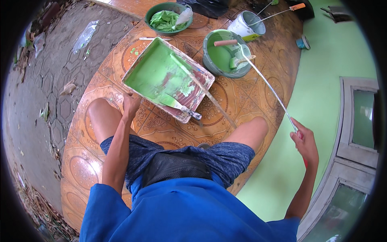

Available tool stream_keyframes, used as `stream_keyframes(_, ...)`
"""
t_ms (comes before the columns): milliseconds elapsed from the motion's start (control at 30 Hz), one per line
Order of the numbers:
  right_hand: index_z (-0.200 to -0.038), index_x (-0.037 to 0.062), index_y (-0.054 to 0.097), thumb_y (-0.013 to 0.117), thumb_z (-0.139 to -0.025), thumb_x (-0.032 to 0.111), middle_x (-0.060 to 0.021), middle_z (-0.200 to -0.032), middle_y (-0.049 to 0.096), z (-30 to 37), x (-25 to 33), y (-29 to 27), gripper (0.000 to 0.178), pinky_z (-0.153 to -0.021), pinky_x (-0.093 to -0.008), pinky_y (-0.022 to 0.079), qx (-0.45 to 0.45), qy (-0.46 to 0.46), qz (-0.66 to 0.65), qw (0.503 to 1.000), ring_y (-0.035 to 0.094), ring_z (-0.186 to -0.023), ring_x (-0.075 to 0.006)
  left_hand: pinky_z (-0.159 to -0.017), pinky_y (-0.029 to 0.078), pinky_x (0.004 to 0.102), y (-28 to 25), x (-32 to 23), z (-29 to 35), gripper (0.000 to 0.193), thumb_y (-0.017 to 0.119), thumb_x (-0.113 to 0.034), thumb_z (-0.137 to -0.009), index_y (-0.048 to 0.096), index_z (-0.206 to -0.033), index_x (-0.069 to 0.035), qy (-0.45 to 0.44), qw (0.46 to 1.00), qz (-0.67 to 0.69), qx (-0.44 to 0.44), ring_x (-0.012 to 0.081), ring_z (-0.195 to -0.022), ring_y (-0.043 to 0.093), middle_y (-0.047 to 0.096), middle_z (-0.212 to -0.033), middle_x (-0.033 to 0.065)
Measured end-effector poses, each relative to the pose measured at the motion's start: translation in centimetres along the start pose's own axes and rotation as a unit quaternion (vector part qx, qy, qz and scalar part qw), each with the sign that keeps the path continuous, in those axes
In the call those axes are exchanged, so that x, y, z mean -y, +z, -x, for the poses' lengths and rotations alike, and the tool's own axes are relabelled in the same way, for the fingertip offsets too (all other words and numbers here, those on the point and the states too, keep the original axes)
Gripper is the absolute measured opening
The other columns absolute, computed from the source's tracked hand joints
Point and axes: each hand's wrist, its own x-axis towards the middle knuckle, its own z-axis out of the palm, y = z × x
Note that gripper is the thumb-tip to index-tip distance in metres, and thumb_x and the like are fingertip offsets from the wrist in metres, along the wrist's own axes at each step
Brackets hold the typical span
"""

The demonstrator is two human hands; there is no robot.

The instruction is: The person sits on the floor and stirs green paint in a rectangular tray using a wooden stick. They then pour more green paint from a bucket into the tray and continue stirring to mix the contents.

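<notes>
My right hand (305, 141) is closed round the red handle of a long-framed paint roller (271, 89). Its small pinkish roller head reaches over a grey-green bucket (206, 60) of light green paint. A paintbrush (237, 61) rests in the same bucket. My left hand (131, 105) is closed at the near left edge of a paint tray (131, 76), gripping its rim. Green paint covers much of the tray. Across the tray lies a long stick (205, 90), and at its near side sits a paint-smeared brush (181, 107) with a dark and white handle.
Beyond the tray stands a green basin (151, 26) holding green crumpled plastic. A white bucket (242, 26) has another long-framed roller (278, 15) with an orange handle. To the right rises a light green wall (322, 64) with a framed window (363, 117). Brown patterned tiles (225, 97) meet grey paving (44, 101).
</notes>
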Motion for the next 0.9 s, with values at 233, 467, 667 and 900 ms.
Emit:
stream_keyframes(233,-0.134,0.0126,0.054,0.058,-0.082,0.006,-0.0077,-0.067,0.048,-8.5,-1.2,0.0,0.052,-0.065,-0.0289,0.048,0.082,-0.053,0.121,0.988,0.047,-0.06,-0.0129,-0.06,0.052,0.0313,-0.5,-1.8,1.6,0.059,0.063,-0.017,-0.08,0.039,-0.127,0.008,-0.012,0.999,0.022,0.025,0.0213,-0.081,0.061,0.059,-0.098,0.018)
stream_keyframes(467,-0.134,0.0119,0.055,0.055,-0.081,0.006,-0.0001,-0.058,0.044,-11.8,-0.4,-0.9,0.054,-0.045,-0.0288,0.043,0.108,-0.073,0.133,0.982,0.042,-0.046,-0.01,-0.056,0.051,0.0291,0.6,-2.3,2.1,0.057,0.064,-0.02,-0.08,0.041,-0.125,0.007,-0.002,0.999,0.02,0.028,0.0189,-0.075,0.06,0.059,-0.093,0.0153)
stream_keyframes(667,-0.135,0.0101,0.053,0.055,-0.085,0.006,0.004,-0.057,0.04,-5.3,-0.6,-3.0,0.051,-0.042,-0.0244,0.039,0.073,-0.04,0.06,0.995,0.04,-0.045,-0.0061,-0.05,0.048,0.028,1.3,-0.2,0.4,0.05,0.064,-0.025,-0.082,0.046,-0.117,0.006,0.022,1.0,-0.006,-0.007,0.0164,-0.065,0.059,0.06,-0.08,0.0112)
stream_keyframes(900,-0.134,0.0084,0.054,0.056,-0.082,0.0,0.0052,-0.062,0.042,2.1,-0.2,-4.7,0.053,-0.045,-0.0233,0.036,0.009,0.034,-0.017,0.999,0.036,-0.05,-0.0042,-0.043,0.042,0.0274,0.3,-2.6,2.1,0.028,0.065,-0.024,-0.079,0.057,-0.07,0.001,0.01,0.987,-0.078,0.143,0.0138,-0.05,0.052,0.055,-0.06,0.0064)
